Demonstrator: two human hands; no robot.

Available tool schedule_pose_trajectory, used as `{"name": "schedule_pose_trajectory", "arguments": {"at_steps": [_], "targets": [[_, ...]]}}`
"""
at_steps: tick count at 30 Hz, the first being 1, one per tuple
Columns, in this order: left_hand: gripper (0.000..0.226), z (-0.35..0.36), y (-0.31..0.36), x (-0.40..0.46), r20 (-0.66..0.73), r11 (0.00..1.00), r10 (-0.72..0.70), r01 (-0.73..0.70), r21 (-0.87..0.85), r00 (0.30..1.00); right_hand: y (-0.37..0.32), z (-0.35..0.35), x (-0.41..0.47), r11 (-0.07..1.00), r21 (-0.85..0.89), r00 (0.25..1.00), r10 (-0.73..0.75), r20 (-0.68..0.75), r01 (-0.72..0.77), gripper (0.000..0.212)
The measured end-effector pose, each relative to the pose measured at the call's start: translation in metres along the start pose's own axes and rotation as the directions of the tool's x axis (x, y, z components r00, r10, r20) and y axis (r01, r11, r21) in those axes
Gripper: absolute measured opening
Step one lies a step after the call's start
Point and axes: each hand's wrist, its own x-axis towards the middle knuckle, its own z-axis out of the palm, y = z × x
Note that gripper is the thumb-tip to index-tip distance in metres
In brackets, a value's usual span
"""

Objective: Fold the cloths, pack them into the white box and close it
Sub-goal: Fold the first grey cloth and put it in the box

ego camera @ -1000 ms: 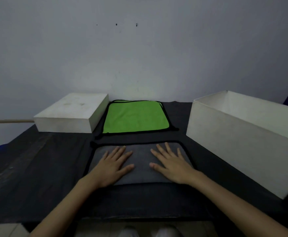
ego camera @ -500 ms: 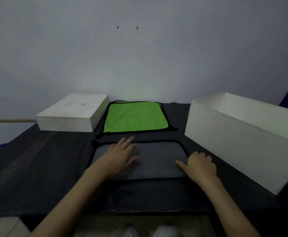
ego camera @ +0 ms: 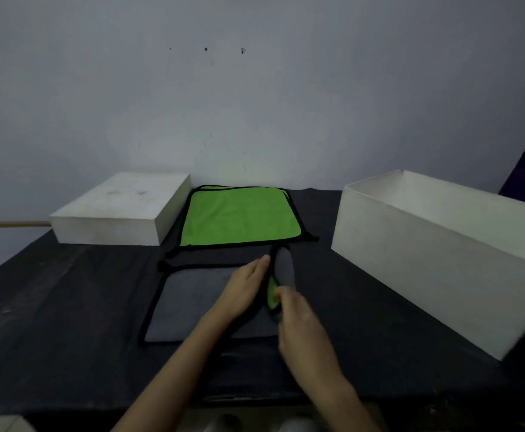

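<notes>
we see bare dark table (ego camera: 68,307) at nine o'clock of the flat grey black-edged cloth (ego camera: 192,300), lying centre. the open white rectangular box (ego camera: 417,263) stands at three o'clock, its white lid (ego camera: 121,210) at ten, a flat green black-edged cloth (ego camera: 239,218) at twelve. our left hand (ego camera: 244,288) presses flat, fingers straight, on the grey cloth; our right hand (ego camera: 298,319) pinches its lifted right edge, green underside showing.
</notes>
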Motion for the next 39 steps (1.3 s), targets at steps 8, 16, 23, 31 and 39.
{"name": "schedule_pose_trajectory", "arguments": {"at_steps": [8,16,23,31,39], "targets": [[0.007,-0.009,-0.005,0.020,-0.026,0.976,-0.210,0.209,-0.058,0.977,0.009,0.009,0.002,0.985,-0.121,0.957,-0.087,0.278,0.125,0.057],[0.030,-0.005,-0.007,0.030,-0.178,0.950,-0.071,0.121,0.288,0.982,0.009,0.003,-0.001,0.972,-0.200,0.927,-0.038,0.374,0.120,0.056],[0.030,0.005,-0.012,0.023,-0.175,0.783,0.213,-0.061,0.619,0.961,-0.004,-0.017,-0.011,0.963,-0.250,0.833,0.059,0.550,0.097,0.063],[0.024,-0.021,-0.019,0.018,0.212,0.824,0.239,-0.313,0.471,0.948,-0.005,-0.047,-0.012,1.000,0.027,0.903,0.003,0.429,-0.016,0.036],[0.047,-0.032,-0.019,0.005,0.323,0.913,0.125,-0.237,0.332,0.938,0.013,-0.022,0.021,0.936,-0.109,0.884,0.352,0.308,-0.335,0.050]]}}
